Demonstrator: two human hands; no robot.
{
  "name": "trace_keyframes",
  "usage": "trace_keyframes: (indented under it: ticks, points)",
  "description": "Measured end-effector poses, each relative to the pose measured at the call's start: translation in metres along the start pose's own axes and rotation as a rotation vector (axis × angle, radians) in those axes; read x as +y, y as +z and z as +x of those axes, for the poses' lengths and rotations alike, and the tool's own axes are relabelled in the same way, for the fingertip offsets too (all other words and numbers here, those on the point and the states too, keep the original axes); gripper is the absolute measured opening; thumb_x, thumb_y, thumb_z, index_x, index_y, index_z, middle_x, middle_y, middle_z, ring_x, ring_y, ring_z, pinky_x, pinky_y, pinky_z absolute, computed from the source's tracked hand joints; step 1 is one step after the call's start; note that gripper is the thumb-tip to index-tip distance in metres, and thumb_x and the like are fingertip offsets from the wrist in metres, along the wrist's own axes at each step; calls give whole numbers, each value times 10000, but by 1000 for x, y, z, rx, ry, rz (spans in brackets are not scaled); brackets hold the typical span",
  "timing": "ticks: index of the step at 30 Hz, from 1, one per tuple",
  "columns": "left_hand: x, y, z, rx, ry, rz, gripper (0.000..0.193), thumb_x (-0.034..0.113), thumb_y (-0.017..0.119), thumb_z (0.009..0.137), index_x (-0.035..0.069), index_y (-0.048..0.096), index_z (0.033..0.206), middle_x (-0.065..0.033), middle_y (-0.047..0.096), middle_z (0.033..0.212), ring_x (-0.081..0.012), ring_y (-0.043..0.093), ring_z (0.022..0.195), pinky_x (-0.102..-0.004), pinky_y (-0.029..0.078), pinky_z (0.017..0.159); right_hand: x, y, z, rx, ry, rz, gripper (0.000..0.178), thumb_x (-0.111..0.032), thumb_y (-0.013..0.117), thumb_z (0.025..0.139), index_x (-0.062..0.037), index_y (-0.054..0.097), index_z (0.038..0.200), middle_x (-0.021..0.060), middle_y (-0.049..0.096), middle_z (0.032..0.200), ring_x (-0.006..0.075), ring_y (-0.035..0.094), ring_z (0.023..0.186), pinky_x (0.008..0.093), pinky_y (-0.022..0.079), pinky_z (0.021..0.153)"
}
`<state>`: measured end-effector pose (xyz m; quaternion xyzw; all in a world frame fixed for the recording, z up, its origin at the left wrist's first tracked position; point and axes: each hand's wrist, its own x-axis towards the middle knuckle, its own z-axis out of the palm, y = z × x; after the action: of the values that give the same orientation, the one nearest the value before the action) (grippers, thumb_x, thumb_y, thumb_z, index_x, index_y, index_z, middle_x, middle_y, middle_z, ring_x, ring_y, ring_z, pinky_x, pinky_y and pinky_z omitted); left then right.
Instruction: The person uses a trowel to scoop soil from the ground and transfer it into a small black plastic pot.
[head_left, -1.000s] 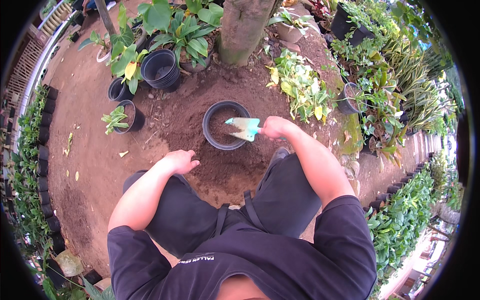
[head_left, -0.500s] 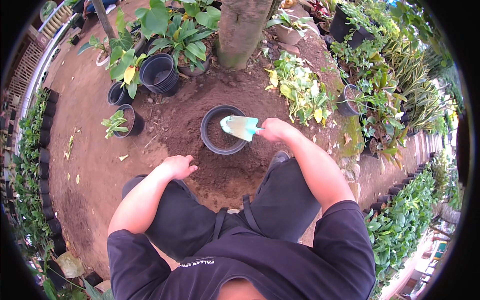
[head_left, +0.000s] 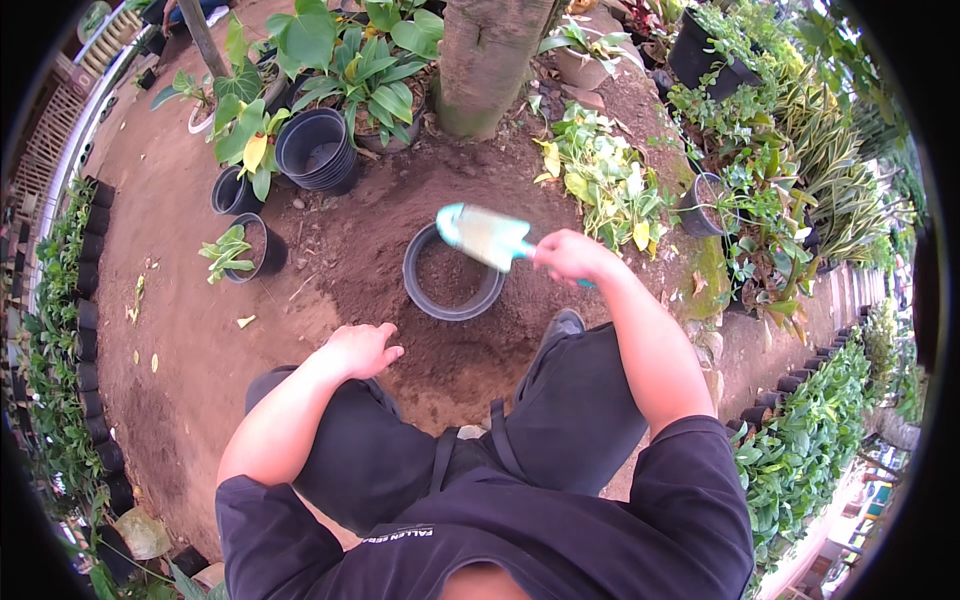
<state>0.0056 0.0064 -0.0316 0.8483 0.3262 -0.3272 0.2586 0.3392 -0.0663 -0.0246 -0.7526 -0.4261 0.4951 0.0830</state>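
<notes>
My right hand [head_left: 573, 256] is closed round the handle of a teal hand trowel [head_left: 487, 236]. The trowel's blade, smeared by motion, passes over the far right rim of a round black plant pot [head_left: 412, 285]. Dark soil [head_left: 449, 272] lies inside that pot, which stands upright on loose earth. Over my left knee, my left hand [head_left: 361, 351] rests with its fingers apart and nothing in them, to the near left of the pot.
Farther left are a stack of black pots [head_left: 318, 150] and a small potted plant [head_left: 262, 249]. A tree trunk [head_left: 486, 70] rises beyond the pot. Cut leafy vines [head_left: 605, 180] lie at the right, beside dense potted greenery [head_left: 760, 220].
The trowel has risen away from the pot's middle toward its far right side. My right hand has moved slightly right. My left hand has barely shifted.
</notes>
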Motion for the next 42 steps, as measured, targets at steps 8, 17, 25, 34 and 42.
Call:
trace_keyframes:
  ticks: [8,17,25,34,42]
  points:
    - [1,-12,-7,70,119,-32,499,379,480,890,43,428,1254,-198,614,1017,-344,588,977,-451,455,836,49,-22,45,368,161,-115,318,-330,551,876,-29,613,960,133,639,784,243,630,659,380,488,638]
    - [6,-34,-10,126,244,-41,502,371,494,881,53,427,1263,-191,615,941,-362,588,906,-452,440,817,78,-47,147,567,141,-566,274,-319,503,889,-76,548,1008,140,632,913,312,626,860,447,486,735]
    - [-20,-73,4,-24,62,-307,502,315,543,871,65,413,1286,-120,631,979,-329,583,945,-425,422,863,98,-51,263,716,-30,-643,254,-295,515,877,-93,539,1030,117,616,888,308,621,803,442,483,689]
    - [-24,-84,31,-140,183,-497,511,310,540,878,36,402,1287,-130,620,992,-323,578,947,-410,435,835,105,-58,324,691,-100,-742,220,-298,521,869,-98,533,960,95,611,877,285,625,799,432,470,682]
    - [-23,-86,38,-120,231,-493,510,238,589,850,0,407,1263,-138,627,969,-314,600,898,-402,468,795,130,-47,315,700,-274,-752,205,-292,529,849,-97,543,912,88,602,759,260,630,719,400,490,621]
